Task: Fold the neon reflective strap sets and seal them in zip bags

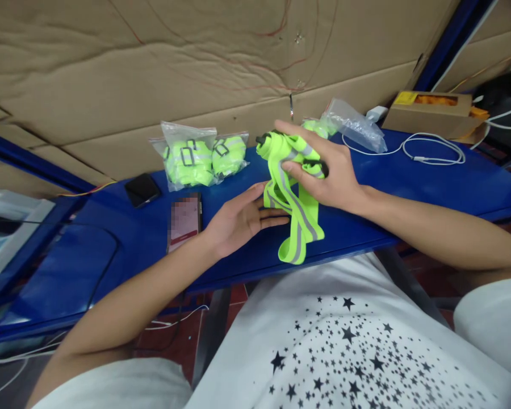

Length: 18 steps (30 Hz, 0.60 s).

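A bundle of neon yellow-green reflective straps (296, 199) with grey stripes and black fittings hangs over the blue table. My right hand (330, 170) is closed around its upper part, thumb in front. Loose loops dangle below that grip toward the table's front edge. My left hand (247, 218) is open, palm turned up, at the left side of the bundle. Its fingers reach behind the hanging loops, and whether they touch the straps I cannot tell.
Clear bags of similar straps (191, 159) stand against the cardboard wall. A black phone (142, 190) and a lit phone (185, 218) lie on the left. At right are a plastic bag (355, 128), a white cable (434, 149) and a cardboard box (434, 119).
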Tool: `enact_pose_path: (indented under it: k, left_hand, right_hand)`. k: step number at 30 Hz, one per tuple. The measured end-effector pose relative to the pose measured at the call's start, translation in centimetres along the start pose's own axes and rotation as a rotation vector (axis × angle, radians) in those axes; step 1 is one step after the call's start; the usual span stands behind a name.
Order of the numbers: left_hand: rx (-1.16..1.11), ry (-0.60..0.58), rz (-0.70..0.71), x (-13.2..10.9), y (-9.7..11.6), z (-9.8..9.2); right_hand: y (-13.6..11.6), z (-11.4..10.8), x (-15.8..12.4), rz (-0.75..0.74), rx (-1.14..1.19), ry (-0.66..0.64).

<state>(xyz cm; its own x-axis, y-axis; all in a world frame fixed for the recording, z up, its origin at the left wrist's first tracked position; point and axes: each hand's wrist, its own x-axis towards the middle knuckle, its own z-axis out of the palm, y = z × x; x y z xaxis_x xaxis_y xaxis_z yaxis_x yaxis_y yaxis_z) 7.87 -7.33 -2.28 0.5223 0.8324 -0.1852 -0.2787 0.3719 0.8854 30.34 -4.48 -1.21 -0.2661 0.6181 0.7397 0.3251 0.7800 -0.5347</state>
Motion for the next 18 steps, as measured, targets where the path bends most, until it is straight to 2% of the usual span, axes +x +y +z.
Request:
enact_pose_path:
  k: [5, 8, 10, 15, 18]
  left_hand:
    - [0.020, 0.029, 0.079, 0.03, 0.10, 0.10]
    - [0.011, 0.015, 0.116, -0.14, 0.23, 0.22]
    - [0.003, 0.049, 0.153, -0.16, 0.35, 0.29]
    - [0.080, 0.175, 0.222, 0.25, 0.28, 0.07]
    - [0.142, 0.231, 0.231, 0.54, 0.12, -0.30]
  right_hand:
    - [-0.28, -0.28, -0.97, -0.277, -0.094, -0.137]
    - [-0.19, -0.55, -0.96, -0.380, -0.067, -0.135]
    - [-0.08, -0.80, -0.84, -0.437, -0.088, -0.129]
    - [0.32, -0.80, -0.65, -0.534, -0.102, -0.177]
    - [0.51, -0.28, -0.63, -0.458, -0.125, -0.132]
